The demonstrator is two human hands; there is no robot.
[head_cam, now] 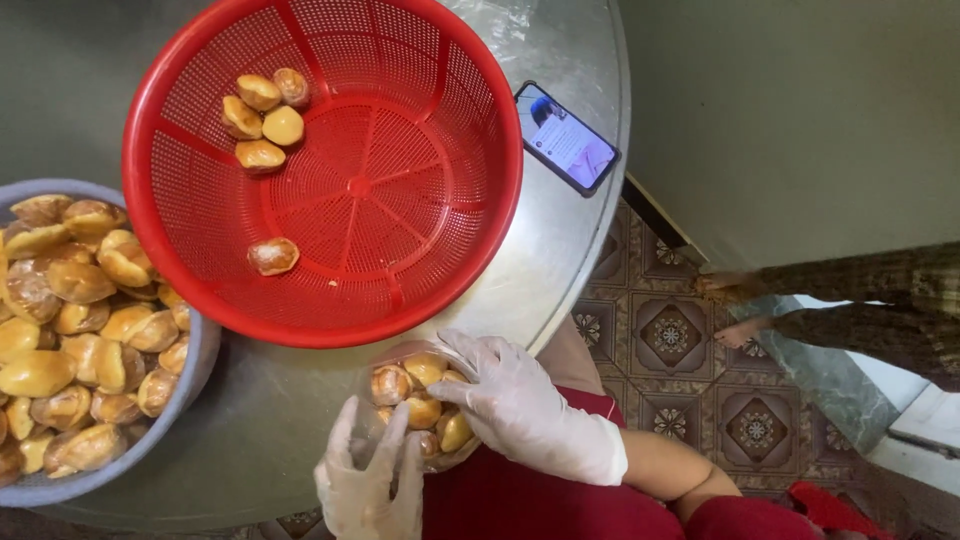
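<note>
Gloved left hand (368, 482) cups a thin clear plastic tub of small golden pastries (420, 402); gloved right hand (520, 410) grips its rim. Likely light, flimsy, crumbly contents: support underneath, don't squeeze.

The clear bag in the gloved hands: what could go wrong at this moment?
1. The bag is full and sits at the table edge, held by left hand and right hand; buns could spill onto the lap.
2. The phone lies near the rim and may get knocked off.
</note>
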